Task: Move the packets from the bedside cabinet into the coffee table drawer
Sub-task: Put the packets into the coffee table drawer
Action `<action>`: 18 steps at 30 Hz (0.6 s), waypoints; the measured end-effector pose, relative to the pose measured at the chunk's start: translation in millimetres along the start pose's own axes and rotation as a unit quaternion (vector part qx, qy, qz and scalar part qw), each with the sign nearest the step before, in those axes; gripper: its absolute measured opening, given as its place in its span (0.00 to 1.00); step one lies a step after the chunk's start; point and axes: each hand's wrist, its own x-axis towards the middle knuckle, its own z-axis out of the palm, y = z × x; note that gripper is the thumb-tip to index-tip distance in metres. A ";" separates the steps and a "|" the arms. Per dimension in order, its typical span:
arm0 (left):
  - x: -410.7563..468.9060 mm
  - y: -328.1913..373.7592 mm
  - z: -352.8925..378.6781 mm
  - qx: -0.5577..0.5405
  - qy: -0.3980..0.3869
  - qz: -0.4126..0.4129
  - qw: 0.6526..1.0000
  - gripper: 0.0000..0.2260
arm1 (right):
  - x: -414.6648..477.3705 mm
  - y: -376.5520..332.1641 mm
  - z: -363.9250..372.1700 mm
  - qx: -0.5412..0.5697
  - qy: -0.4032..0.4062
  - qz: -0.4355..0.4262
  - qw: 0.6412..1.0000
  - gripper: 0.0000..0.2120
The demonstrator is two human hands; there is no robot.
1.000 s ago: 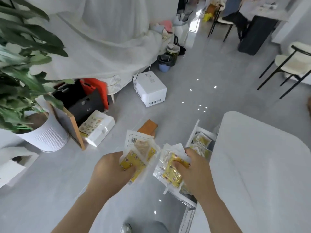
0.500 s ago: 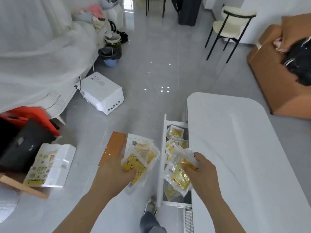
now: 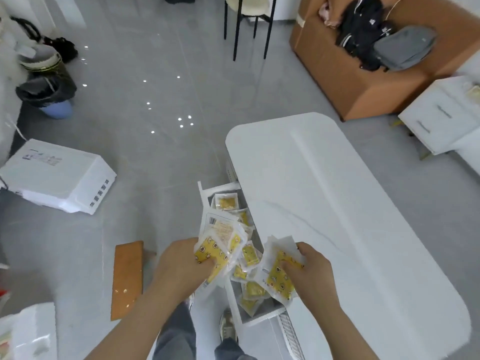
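Above the drawer (image 3: 259, 317), left hand (image 3: 181, 266) and right hand (image 3: 311, 274) clutch glossy packets (image 3: 220, 240) (probably plastic).

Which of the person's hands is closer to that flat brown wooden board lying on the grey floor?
Left. The left hand, gripping yellow plastic packets, is just right of the flat brown wooden board; the right hand is farther right, beyond the open white drawer.

A glossy grey floor (image 3: 155, 157) was dotted with reflected light spots (image 3: 185, 120); a black-legged chair (image 3: 249, 6) and a brown sofa (image 3: 335, 74) heaped with clothes (image 3: 363, 35) were set beyond.
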 end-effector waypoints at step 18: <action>168.1 -57.3 113.4 0.121 -0.162 0.117 0.972 0.13 | 39.7 116.1 102.4 0.095 0.117 0.261 0.953 0.09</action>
